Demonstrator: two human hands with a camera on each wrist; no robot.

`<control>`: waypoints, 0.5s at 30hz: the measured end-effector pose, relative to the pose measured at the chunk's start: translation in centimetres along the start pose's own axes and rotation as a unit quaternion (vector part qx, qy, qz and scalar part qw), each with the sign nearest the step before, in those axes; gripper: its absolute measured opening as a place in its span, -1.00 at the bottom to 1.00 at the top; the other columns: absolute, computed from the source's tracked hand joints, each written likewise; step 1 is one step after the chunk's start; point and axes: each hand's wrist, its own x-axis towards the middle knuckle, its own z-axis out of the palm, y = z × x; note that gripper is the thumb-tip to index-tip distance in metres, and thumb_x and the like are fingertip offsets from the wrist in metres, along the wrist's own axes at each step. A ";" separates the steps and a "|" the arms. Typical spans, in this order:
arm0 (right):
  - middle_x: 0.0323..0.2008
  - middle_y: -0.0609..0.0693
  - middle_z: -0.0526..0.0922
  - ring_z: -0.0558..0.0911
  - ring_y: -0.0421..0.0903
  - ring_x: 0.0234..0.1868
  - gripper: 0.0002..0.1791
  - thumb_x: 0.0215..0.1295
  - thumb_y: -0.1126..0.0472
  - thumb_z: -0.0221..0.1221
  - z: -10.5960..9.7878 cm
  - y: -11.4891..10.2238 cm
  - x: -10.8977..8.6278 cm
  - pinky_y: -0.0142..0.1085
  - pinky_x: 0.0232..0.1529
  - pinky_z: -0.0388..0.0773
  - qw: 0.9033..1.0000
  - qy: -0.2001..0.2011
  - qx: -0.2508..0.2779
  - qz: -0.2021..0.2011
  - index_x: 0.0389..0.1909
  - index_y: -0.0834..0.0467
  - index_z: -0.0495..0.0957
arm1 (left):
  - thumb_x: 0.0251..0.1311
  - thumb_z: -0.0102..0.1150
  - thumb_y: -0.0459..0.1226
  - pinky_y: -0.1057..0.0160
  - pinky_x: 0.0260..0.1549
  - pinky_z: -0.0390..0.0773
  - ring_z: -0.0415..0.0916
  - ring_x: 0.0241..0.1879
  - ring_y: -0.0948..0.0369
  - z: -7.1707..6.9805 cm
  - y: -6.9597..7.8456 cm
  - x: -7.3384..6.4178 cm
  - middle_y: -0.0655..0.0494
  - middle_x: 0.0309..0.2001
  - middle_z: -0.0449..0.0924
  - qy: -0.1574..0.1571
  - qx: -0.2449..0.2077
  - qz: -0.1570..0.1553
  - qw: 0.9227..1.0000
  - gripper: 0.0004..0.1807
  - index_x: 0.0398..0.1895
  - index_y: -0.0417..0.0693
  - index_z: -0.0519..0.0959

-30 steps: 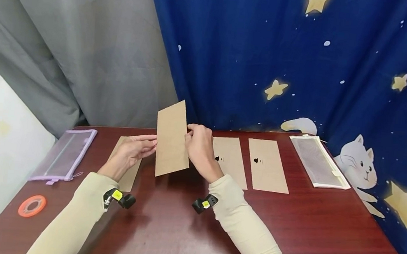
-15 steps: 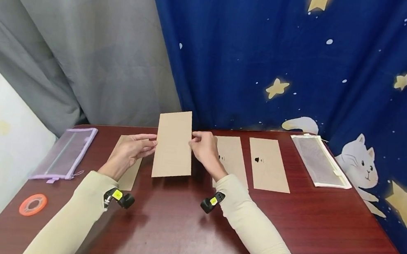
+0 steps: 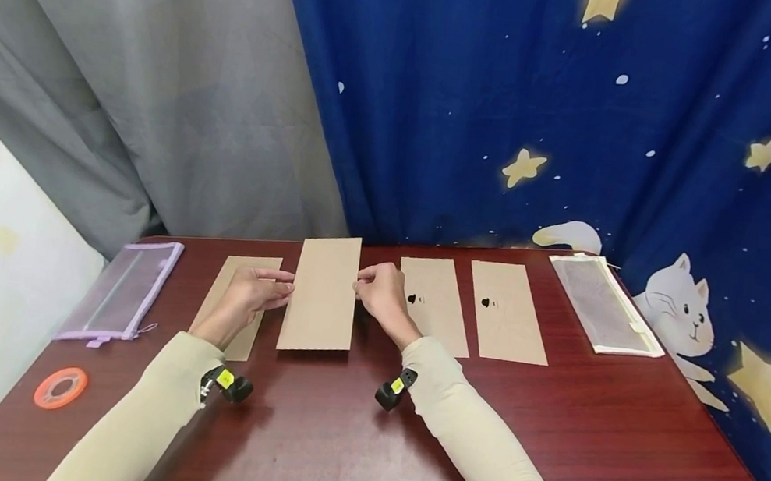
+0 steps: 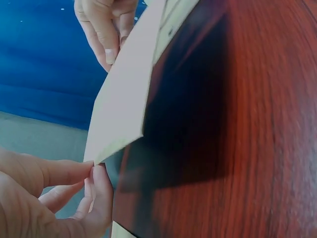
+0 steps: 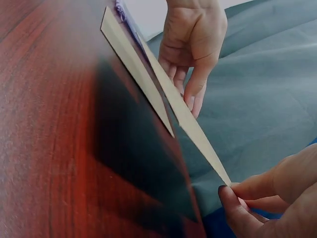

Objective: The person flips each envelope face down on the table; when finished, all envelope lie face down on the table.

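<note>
A thin brown kraft-paper notebook [image 3: 319,296], its plain side facing me, is held tilted just above the table in the head view. My left hand [image 3: 246,295] pinches its left edge between thumb and fingers. On the opposite edge, the thumb and fingertips of my right hand [image 3: 383,293] pinch it. Both wrist views show the notebook edge-on, with its shadow on the wood. Another plain brown notebook [image 3: 244,342] lies partly hidden under my left hand. Right of my right hand lie two more, a nearer one [image 3: 438,309] and a farther one [image 3: 509,328], each with a small black print.
At the left lies a purple mesh zip pouch [image 3: 117,295], with an orange ring-shaped roll [image 3: 41,392] in front of it. A white-edged mesh pouch [image 3: 604,307] sits at the far right. Curtains [image 3: 440,121] hang behind the dark red table [image 3: 335,455].
The held notebook has turned from an angled, raised position to face me and has come down toward the table. Both hands have lowered with it, still gripping its edges.
</note>
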 end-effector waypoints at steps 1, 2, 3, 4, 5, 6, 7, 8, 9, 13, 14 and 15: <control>-0.33 0.13 0.81 0.81 -0.04 -0.39 -0.83 0.22 0.37 0.35 0.1 0.1 0.0 -0.52 -0.46 0.58 1.000 -0.001 0.000 0.000 -0.18 0.31 0.76 | 0.27 0.19 -0.55 0.36 -0.22 0.76 0.64 -0.42 0.41 0.0 -0.1 0.0 0.20 -0.45 0.67 0.003 0.003 0.002 1.000 -0.56 0.21 -0.57 0.46; -0.34 0.14 0.81 0.81 -0.04 -0.40 -0.83 0.20 0.38 0.36 0.3 0.1 0.0 -0.51 -0.45 0.58 1.000 0.000 0.001 0.001 -0.18 0.32 0.76 | 0.26 0.19 -0.55 0.37 -0.24 0.76 0.64 -0.44 0.42 0.0 -0.2 0.0 0.20 -0.45 0.66 0.006 0.010 0.006 1.000 -0.57 0.19 -0.58 0.47; -0.36 0.13 0.81 0.80 -0.05 -0.42 -0.83 0.19 0.39 0.36 0.5 0.2 0.1 -0.51 -0.45 0.58 1.000 0.001 0.001 0.000 -0.20 0.32 0.75 | 0.26 0.19 -0.56 0.38 -0.25 0.76 0.64 -0.44 0.42 0.0 -0.3 0.0 0.19 -0.46 0.66 0.007 0.017 0.011 1.000 -0.58 0.18 -0.60 0.47; -0.38 0.13 0.81 0.80 -0.06 -0.43 -0.84 0.18 0.40 0.37 0.6 0.3 0.1 -0.52 -0.45 0.58 1.000 0.001 0.000 -0.002 -0.21 0.33 0.75 | 0.25 0.19 -0.56 0.39 -0.27 0.76 0.64 -0.45 0.42 0.0 -0.4 0.1 0.18 -0.46 0.66 0.012 0.022 0.014 1.000 -0.59 0.16 -0.60 0.48; -0.40 0.12 0.81 0.79 -0.07 -0.45 -0.85 0.17 0.40 0.37 0.8 0.4 0.2 -0.52 -0.46 0.56 1.000 0.002 -0.004 -0.003 -0.23 0.32 0.75 | 0.25 0.19 -0.56 0.40 -0.29 0.76 0.63 -0.46 0.42 0.0 -0.5 0.1 0.16 -0.45 0.66 0.018 0.031 0.018 0.999 -0.61 0.14 -0.60 0.49; -0.42 0.11 0.80 0.78 -0.08 -0.47 -0.86 0.16 0.40 0.37 0.9 0.5 0.2 -0.52 -0.47 0.55 1.000 0.002 -0.007 -0.003 -0.24 0.32 0.75 | 0.24 0.20 -0.56 0.41 -0.31 0.76 0.63 -0.46 0.41 0.0 -0.6 0.2 0.14 -0.44 0.66 0.023 0.040 0.019 0.999 -0.62 0.12 -0.60 0.51; -0.44 0.10 0.80 0.77 -0.10 -0.48 -0.88 0.16 0.40 0.37 1.1 0.6 0.3 -0.52 -0.48 0.53 1.000 0.001 -0.011 -0.002 -0.26 0.31 0.76 | 0.23 0.21 -0.56 0.40 -0.32 0.76 0.63 -0.46 0.41 0.1 -0.7 0.2 0.12 -0.43 0.66 0.024 0.050 0.021 0.998 -0.62 0.11 -0.60 0.51; -0.46 0.09 0.80 0.76 -0.12 -0.49 -0.90 0.16 0.39 0.37 1.2 0.8 0.3 -0.53 -0.50 0.50 1.000 -0.001 -0.017 0.000 -0.28 0.30 0.76 | 0.23 0.22 -0.56 0.40 -0.32 0.76 0.63 -0.46 0.40 0.1 -0.8 0.3 0.09 -0.41 0.66 0.027 0.062 0.022 0.997 -0.63 0.09 -0.60 0.53; -0.48 0.07 0.79 0.75 -0.14 -0.50 -0.91 0.16 0.39 0.38 1.3 0.9 0.4 -0.53 -0.50 0.48 1.000 -0.002 -0.024 0.002 -0.30 0.28 0.77 | 0.22 0.23 -0.55 0.41 -0.33 0.76 0.63 -0.47 0.40 0.1 -0.9 0.4 0.07 -0.39 0.66 0.032 0.074 0.021 0.997 -0.64 0.08 -0.59 0.54; -0.52 0.05 0.79 0.73 -0.17 -0.51 -0.92 0.13 0.40 0.37 1.8 1.2 0.4 -0.51 -0.49 0.49 0.999 -0.011 -0.038 0.012 -0.33 0.25 0.78 | 0.20 0.24 -0.56 0.39 -0.36 0.76 0.63 -0.48 0.38 0.2 -1.4 0.6 -0.01 -0.35 0.67 0.036 0.098 0.025 0.994 -0.67 0.03 -0.59 0.57; -0.52 0.05 0.79 0.73 -0.16 -0.51 -0.91 0.12 0.41 0.36 1.8 1.3 0.5 -0.50 -0.47 0.50 0.999 -0.013 -0.041 0.013 -0.34 0.25 0.78 | 0.20 0.24 -0.56 0.39 -0.37 0.76 0.62 -0.49 0.37 0.3 -1.5 0.6 -0.02 -0.35 0.67 0.038 0.102 0.029 0.994 -0.68 0.02 -0.59 0.58; -0.52 0.04 0.79 0.73 -0.16 -0.50 -0.91 0.12 0.41 0.36 1.9 1.3 0.5 -0.48 -0.46 0.51 0.999 -0.015 -0.043 0.015 -0.34 0.25 0.77 | 0.19 0.23 -0.57 0.38 -0.37 0.76 0.62 -0.50 0.37 0.3 -1.6 0.6 -0.03 -0.36 0.67 0.038 0.105 0.034 0.993 -0.69 0.01 -0.59 0.58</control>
